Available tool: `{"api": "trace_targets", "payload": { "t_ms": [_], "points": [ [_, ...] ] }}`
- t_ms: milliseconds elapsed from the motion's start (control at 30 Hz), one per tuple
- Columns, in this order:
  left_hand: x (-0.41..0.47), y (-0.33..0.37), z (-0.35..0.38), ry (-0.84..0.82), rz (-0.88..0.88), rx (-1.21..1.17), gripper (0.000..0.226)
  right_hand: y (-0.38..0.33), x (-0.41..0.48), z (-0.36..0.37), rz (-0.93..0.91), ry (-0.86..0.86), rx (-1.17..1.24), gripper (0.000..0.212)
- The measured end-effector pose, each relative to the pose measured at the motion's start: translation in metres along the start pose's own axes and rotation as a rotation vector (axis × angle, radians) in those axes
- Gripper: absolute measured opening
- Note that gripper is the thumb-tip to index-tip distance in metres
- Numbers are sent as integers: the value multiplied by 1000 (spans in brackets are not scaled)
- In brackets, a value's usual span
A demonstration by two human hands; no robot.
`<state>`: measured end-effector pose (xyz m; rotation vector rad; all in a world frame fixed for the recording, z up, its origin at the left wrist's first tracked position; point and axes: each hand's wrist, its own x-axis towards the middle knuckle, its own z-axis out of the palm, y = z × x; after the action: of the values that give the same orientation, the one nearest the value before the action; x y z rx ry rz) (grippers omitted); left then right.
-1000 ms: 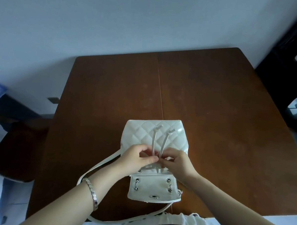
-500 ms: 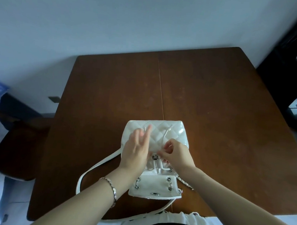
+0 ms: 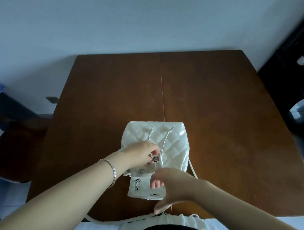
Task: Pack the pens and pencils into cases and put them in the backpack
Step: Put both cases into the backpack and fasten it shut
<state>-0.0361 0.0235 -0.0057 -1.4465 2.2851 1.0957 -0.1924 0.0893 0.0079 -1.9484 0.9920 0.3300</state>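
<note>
One view is available to us, the head camera, and we record from it as follows.

A white quilted backpack (image 3: 174,143) lies flat on the brown wooden table (image 3: 219,110). It sits close to the near edge and about midway across the width, with its base pointing away from the person and its mouth toward them. Its flap (image 3: 141,189) is thrown open toward the person, inner face up, with metal eyelets and a clasp plate showing. Two white drawstring cords (image 3: 166,138) run from the mouth up over the quilted front, and their ends rest apart near the base. A white shoulder strap (image 3: 109,221) trails off the near table edge toward the person.

We find the left hand (image 3: 138,154), with a silver bracelet (image 3: 113,171) at the wrist, at the mouth of the backpack. Its fingers are curled in a narrow grip on the gathered opening beside a round metal stud (image 3: 156,158), and one cord passes under its fingertips.

The right hand (image 3: 173,185) hangs over the open flap and is blurred. Its thumb is spread downward and its fingers are loosely curled. We see nothing in its grasp, and we cannot tell whether it touches the flap.

A dark chair (image 3: 16,142) stands to the left of the table.
</note>
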Motion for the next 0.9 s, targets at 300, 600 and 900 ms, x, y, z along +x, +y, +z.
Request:
{"api": "trace_targets", "payload": {
  "t_ms": [300, 600, 900],
  "points": [
    [4, 10, -12, 10, -68, -130, 18, -8, -8, -23, 0, 313, -154, 26],
    [-4, 16, -15, -37, 26, -149, 17, -4, -8, -29, -6, 518, 109, 20],
    [-1, 19, -2, -198, -163, -339, 28, 19, 4, -9, 86, 546, 386, 20]
  ]
}}
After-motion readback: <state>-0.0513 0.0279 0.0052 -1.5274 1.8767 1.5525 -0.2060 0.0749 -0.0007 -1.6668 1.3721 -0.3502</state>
